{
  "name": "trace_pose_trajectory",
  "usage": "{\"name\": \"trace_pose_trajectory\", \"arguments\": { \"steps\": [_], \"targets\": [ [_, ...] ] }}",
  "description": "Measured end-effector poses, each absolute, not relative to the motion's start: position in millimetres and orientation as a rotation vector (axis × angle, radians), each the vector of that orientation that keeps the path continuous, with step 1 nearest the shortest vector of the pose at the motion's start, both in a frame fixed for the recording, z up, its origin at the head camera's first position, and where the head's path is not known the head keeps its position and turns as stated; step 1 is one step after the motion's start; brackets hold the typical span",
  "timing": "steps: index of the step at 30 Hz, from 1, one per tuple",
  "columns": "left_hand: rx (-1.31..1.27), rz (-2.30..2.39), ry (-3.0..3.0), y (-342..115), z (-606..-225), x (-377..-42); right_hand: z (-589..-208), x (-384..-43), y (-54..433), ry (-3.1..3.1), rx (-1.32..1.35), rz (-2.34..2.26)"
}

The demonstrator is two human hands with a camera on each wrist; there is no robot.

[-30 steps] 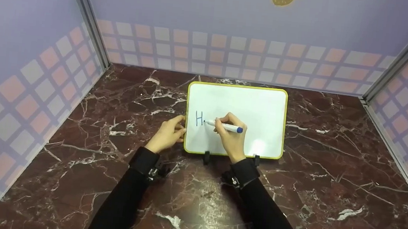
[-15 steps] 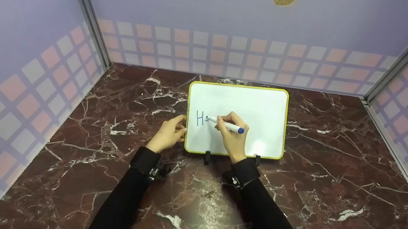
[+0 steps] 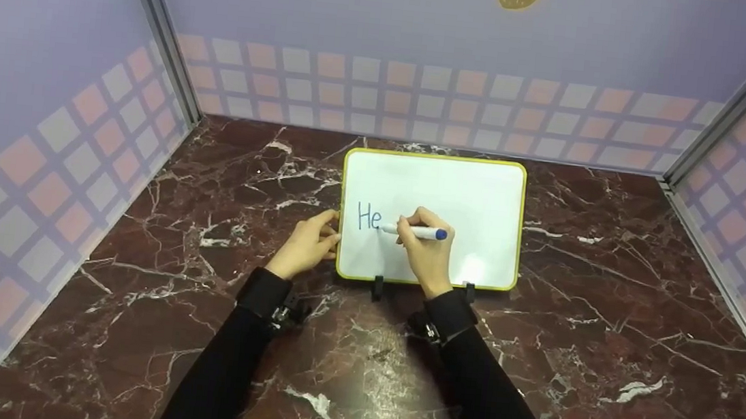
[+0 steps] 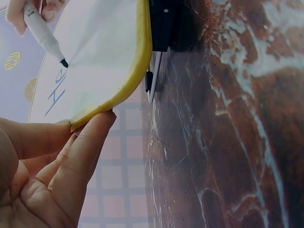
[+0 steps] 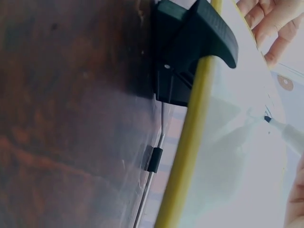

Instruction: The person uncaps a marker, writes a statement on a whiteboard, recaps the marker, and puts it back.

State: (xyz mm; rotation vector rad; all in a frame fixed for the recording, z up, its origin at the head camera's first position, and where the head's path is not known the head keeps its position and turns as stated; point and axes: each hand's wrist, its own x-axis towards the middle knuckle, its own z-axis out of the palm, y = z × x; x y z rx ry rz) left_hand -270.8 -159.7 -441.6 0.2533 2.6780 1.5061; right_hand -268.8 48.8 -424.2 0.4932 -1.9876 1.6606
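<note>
Two hands, left pinching whiteboard, right marker, maroon marbled tabletop, lilac checkered walls

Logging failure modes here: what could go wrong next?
The whiteboard might shift under pressure if the left hand, pinching its left edge, lets go: the black clips in view sit at its lower edge. The marker in the right hand has its tip at the letters "He", so a slip could streak them.

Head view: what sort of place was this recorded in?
Probably a purpose-built recording booth: patterned purple panels, joined by grey metal posts, wall in a marbled tabletop on the three sides visible.
</note>
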Motion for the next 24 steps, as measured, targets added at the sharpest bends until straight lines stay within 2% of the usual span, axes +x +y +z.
{"name": "trace_pose_trajectory", "arguments": {
  "steps": [14,24],
  "targets": [
    [0.257,1.517,2.707,-158.7,-441.6,-270.9,-419.2,-271.7,51.9,-1.901,0.432,1.661],
    [0.264,1.535,2.717,-159.4,-442.0,-271.2,-442.5,-294.6,54.9,-1.901,0.431,1.639]
  ]
}}
